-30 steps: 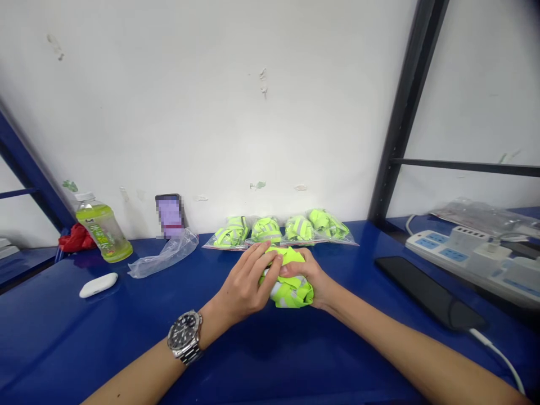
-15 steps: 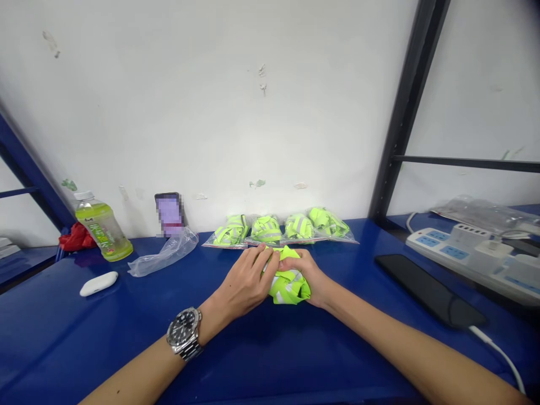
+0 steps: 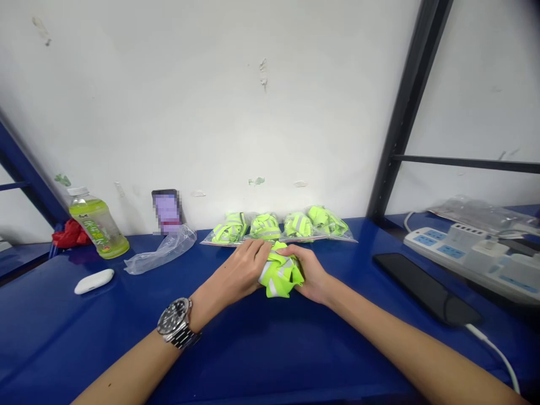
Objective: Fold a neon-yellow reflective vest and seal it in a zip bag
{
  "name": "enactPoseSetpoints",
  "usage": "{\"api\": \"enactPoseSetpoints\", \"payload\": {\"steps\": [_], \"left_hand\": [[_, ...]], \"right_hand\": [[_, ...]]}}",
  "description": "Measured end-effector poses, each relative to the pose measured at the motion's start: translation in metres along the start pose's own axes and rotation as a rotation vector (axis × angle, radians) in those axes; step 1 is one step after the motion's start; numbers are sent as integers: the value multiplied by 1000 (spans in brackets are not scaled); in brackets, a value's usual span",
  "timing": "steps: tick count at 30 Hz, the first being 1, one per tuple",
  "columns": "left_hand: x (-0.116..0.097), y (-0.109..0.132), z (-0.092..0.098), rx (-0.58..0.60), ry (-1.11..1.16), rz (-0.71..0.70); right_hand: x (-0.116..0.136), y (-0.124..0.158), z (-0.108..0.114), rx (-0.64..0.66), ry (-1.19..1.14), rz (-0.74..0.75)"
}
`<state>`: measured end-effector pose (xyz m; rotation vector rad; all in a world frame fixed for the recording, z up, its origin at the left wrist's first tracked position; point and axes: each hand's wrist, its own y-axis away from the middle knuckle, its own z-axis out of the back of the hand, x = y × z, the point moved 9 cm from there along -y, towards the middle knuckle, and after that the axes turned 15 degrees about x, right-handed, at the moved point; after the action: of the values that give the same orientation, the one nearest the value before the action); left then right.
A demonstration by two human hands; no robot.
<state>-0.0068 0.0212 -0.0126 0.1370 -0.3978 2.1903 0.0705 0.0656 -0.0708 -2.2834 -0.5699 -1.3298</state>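
A bundled neon-yellow reflective vest (image 3: 280,277) with silvery-white strips is held between both hands above the blue table. My left hand (image 3: 242,269), a watch on its wrist, is closed around the bundle's left side, fingertips partly hidden. From the right, my right hand (image 3: 311,274) grips it with the thumb over the top; its other fingers are out of sight behind the cloth. Just beyond the hands, several clear zip bags (image 3: 298,226) with similar yellow bundles lie in a row against the wall.
On the left are a drink bottle (image 3: 99,225), a white oval case (image 3: 94,281), a crumpled clear plastic bag (image 3: 162,253), a propped phone (image 3: 167,211) and red cloth (image 3: 71,234). A charging black phone (image 3: 424,287) and power strips (image 3: 459,247) lie on the right.
The left hand has slid left along the bundle, its fingers less across the top. More of the folded yellow cloth shows between the hands. The view has shifted slightly.
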Motion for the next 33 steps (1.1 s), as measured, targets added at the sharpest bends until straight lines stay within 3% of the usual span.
{"api": "enactPoseSetpoints", "payload": {"steps": [2, 7, 10, 17, 24, 33], "left_hand": [[7, 2, 3, 1, -24, 44], [13, 0, 2, 58, -32, 122], [8, -2, -2, 94, -17, 123], [0, 4, -10, 84, 102, 91], [-6, 12, 4, -20, 57, 48], [-4, 9, 2, -12, 42, 134]], "right_hand": [[12, 1, 1, 6, 194, 43], [45, 11, -24, 141, 1109, 220], [46, 15, -30, 152, 1348, 266], [34, 20, -33, 219, 1496, 319], [35, 26, -36, 240, 1554, 478], [44, 25, -33, 299, 1542, 443]]}}
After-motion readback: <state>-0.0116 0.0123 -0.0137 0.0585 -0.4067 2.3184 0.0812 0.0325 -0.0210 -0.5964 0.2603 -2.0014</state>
